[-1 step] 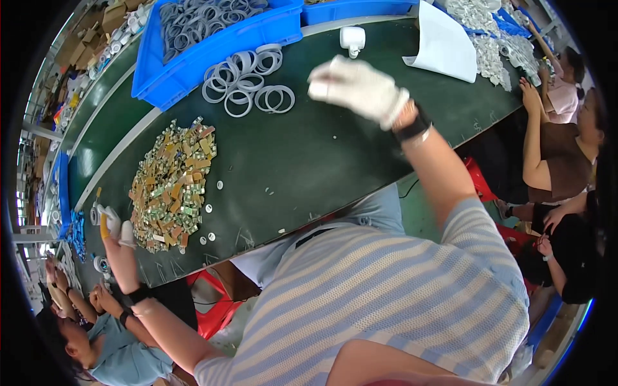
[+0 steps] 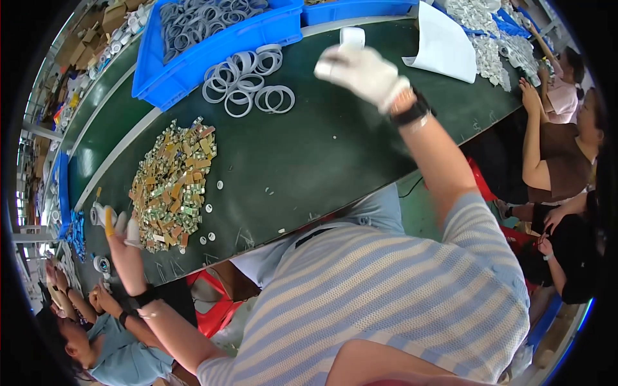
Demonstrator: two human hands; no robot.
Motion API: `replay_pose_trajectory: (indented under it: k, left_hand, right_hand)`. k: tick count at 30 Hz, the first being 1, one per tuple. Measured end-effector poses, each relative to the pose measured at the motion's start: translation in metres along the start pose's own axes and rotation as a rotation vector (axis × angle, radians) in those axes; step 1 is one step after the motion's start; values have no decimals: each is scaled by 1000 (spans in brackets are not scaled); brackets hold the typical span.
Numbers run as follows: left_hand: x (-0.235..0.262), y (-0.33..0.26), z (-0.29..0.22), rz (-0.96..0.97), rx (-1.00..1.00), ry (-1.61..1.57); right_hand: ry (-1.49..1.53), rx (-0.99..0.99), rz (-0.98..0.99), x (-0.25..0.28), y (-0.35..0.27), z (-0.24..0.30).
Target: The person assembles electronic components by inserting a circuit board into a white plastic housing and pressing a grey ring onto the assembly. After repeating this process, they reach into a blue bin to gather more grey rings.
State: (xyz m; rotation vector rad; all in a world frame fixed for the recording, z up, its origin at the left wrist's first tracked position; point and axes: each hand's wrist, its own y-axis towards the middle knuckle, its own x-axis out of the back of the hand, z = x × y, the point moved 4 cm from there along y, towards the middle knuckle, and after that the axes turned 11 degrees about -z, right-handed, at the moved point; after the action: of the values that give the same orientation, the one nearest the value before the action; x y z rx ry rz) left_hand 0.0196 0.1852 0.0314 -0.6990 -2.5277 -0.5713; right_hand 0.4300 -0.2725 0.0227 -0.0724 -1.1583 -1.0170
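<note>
My left hand (image 2: 121, 228), in a white glove with a yellow band round one finger, is at the left edge of a pile of small circuit boards (image 2: 172, 186). Its thumb and fingers are apart, and its fingertips are close to a small white round part (image 2: 96, 214); I cannot tell if they touch. My right hand (image 2: 360, 74), also gloved in white, is over the far middle of the dark green table. Motion blurs its fingers. Just beyond them is a white square-headed device (image 2: 352, 37), its lower part hidden by the hand.
Grey rings (image 2: 248, 83) lie beside a blue bin (image 2: 219, 40) filled with more rings. A white sheet (image 2: 444, 48) curls at the far right, near clear plastic parts (image 2: 496, 58). Small white discs (image 2: 208, 208) dot the table. Co-workers sit at both sides.
My right hand has moved slightly farther out and right, now covering the lower part of the white device. My left hand has shifted a little right, toward the circuit boards.
</note>
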Motion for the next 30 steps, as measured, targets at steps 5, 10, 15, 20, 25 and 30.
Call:
replay_pose_trajectory:
  k: [5,10,15,20,25,30]
  left_hand:
    - [-109,-109,-108,360,-29,-138]
    - [-185,-159,-133,626,181,-645]
    - [-220,-170,-135,520,377,-891]
    - [-227,-160,-130,314,589,-1114]
    - [-204,-149,-114,372,643,-1256]
    - [-186,-149,-113,430,676,-1236]
  right_hand:
    - [5,-563,-86,2,66,-106]
    - [-49,-66,67,-29,51,-69]
    - [64,257,-192,-25,-39,125]
    - [480,348,46,-23,-78,187]
    - [114,270,-44,-50,-15,109]
    - [-169,236,-29,-76,-12,68]
